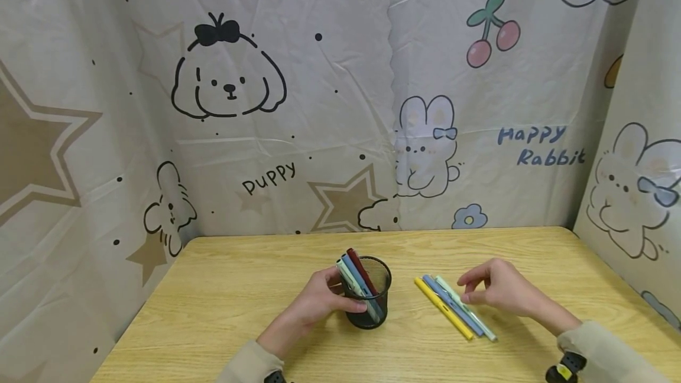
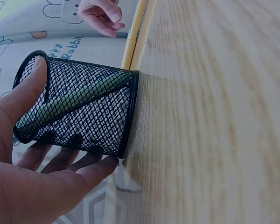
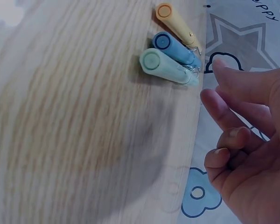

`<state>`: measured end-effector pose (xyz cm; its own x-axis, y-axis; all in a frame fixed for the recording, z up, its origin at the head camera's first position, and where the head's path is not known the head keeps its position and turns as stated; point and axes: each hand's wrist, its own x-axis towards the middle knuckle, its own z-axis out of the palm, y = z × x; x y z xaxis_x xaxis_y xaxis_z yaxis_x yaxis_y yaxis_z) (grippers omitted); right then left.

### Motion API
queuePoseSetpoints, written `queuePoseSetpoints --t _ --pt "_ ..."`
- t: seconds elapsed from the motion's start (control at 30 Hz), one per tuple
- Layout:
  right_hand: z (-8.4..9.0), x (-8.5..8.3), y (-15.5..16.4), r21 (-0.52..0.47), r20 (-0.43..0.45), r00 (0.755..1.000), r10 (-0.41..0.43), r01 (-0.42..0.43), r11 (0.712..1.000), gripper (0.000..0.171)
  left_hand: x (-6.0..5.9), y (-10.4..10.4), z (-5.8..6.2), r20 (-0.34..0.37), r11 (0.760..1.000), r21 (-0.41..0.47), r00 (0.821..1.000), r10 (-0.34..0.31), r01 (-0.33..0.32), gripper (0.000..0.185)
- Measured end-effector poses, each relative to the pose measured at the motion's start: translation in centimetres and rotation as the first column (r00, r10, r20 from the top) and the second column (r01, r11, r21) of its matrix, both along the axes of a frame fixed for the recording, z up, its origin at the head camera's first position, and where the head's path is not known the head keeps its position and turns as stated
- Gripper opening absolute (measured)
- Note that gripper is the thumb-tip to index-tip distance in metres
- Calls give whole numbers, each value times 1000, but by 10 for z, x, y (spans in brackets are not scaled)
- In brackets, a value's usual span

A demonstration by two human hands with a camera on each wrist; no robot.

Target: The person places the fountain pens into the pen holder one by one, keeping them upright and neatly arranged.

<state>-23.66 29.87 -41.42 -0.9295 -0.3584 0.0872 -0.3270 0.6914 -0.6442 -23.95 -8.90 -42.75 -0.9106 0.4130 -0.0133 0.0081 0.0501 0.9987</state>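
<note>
My left hand point(image 1: 343, 289) grips a black mesh pen cup point(image 1: 372, 306) standing mid-table; in the left wrist view the thumb point(image 2: 25, 93) lies on the cup point(image 2: 88, 112) and the fingers wrap its other side. A light green, a blue and a dark red pen point(image 1: 360, 269) stand in it. To its right a yellow pen point(image 1: 441, 307), a blue pen point(image 1: 452, 305) and a light green pen point(image 1: 475, 318) lie side by side. My right hand point(image 1: 467, 288) hovers over their far ends, fingers loosely curled, holding nothing. The right wrist view shows the fingers point(image 3: 224, 107) just off the three pens point(image 3: 170, 46).
The wooden table point(image 1: 239, 312) is enclosed at the back and on both sides by a cartoon-print cloth point(image 1: 319, 105). The table's right edge runs close along the cloth beyond my right hand. Bare wood shows left of the cup and in front of both hands.
</note>
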Motion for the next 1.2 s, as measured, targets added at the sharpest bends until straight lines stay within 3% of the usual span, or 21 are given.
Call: queuePoseSetpoints --t 0.77,1.2 --pt "-7 -1 8 -21 84 993 77 -76 997 33 0 1 0 4 1000 14 1000 -1 1 62" --pt "-10 -3 9 2 63 990 124 -125 992 29 0 0 -1 16 1000 15 1000 0 0 64"
